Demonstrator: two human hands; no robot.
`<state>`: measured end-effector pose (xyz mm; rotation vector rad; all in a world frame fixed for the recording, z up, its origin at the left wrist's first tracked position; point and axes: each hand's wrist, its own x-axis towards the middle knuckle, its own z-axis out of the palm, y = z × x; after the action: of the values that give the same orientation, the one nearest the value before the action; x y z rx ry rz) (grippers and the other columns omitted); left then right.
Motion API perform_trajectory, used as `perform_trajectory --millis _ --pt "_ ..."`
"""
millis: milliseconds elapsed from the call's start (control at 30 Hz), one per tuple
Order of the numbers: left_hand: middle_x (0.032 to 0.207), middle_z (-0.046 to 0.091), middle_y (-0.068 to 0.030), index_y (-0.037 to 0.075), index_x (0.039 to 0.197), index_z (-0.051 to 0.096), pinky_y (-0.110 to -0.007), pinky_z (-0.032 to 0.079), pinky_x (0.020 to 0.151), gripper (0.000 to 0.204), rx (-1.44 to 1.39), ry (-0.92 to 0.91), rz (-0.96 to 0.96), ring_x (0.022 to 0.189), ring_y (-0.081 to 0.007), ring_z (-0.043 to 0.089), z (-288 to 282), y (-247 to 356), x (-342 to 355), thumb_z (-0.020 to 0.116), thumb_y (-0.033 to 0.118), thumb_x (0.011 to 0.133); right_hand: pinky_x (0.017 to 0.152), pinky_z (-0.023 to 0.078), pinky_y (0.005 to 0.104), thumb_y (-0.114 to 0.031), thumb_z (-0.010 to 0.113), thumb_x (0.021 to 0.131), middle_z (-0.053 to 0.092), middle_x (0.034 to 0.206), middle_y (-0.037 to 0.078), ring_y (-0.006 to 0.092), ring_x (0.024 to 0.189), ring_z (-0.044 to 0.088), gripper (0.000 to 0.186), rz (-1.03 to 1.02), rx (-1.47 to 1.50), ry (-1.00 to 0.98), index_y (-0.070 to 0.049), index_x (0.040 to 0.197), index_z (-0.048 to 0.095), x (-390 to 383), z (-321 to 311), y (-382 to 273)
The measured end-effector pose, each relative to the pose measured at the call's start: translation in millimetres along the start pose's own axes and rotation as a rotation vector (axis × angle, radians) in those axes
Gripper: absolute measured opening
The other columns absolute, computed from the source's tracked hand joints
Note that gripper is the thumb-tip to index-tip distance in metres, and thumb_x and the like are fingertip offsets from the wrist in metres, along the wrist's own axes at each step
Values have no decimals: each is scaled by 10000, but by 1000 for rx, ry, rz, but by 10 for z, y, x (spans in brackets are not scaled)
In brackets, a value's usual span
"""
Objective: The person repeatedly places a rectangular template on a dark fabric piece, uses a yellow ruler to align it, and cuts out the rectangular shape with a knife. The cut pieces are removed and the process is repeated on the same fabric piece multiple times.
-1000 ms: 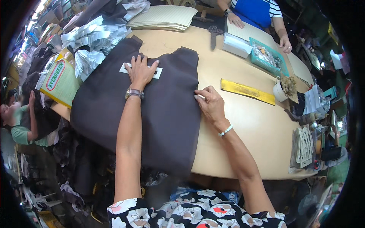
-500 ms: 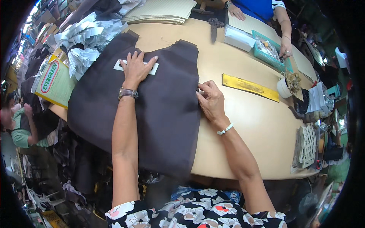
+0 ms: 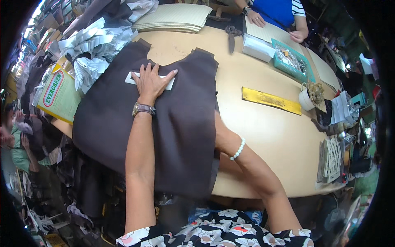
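Observation:
A large dark brown cut piece of fabric (image 3: pixel 111 111), with a curved notch in its far edge, lies over the table's left half. My left hand (image 3: pixel 150 84) presses flat on it, fingers spread and open. Beneath that palm is a white strip of card (image 3: pixel 169 85), its two ends showing at either side. My right hand (image 3: pixel 223 133) reaches in under the fabric's right edge, which lifts and bulges over it. Its fingers are hidden there, so their pose cannot be made out.
Right of the fabric lies a yellow bar (image 3: pixel 271 101). Beyond it stand a white cup (image 3: pixel 305 98), a teal basket (image 3: pixel 290 68) of small parts and a white box (image 3: pixel 258 47). Bundled white strips (image 3: pixel 88 68) and a yellow-green can (image 3: pixel 57 94) flank the left. A co-worker's hands (image 3: pixel 256 18) rest opposite.
My right hand has gone from the fabric's right edge to underneath it, raising that side. My left hand keeps pressing the card. The co-worker's hand has left the teal basket.

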<state>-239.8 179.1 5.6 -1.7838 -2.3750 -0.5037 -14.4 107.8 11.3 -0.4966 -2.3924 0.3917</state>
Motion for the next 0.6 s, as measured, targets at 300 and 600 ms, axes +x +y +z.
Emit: perform_trajectory --millis 300,600 --pt "1403 451 -167 108 1343 502 -636 105 1089 902 13 -9 -10 1348 -374 325 -27 5 18 505 773 733 959 424 380 -142 539 840 595 1150 135 266 1115 532 338 54 384 -110 -18 1152 581 145 170 278" --pt "1358 483 -159 57 1272 555 -613 84 1102 860 -58 15 -41 1352 -327 317 -26 58 32 580 708 711 838 465 419 -4 583 740 533 1034 132 334 997 535 219 38 -420 74 -49 954 560 116 -751 864"
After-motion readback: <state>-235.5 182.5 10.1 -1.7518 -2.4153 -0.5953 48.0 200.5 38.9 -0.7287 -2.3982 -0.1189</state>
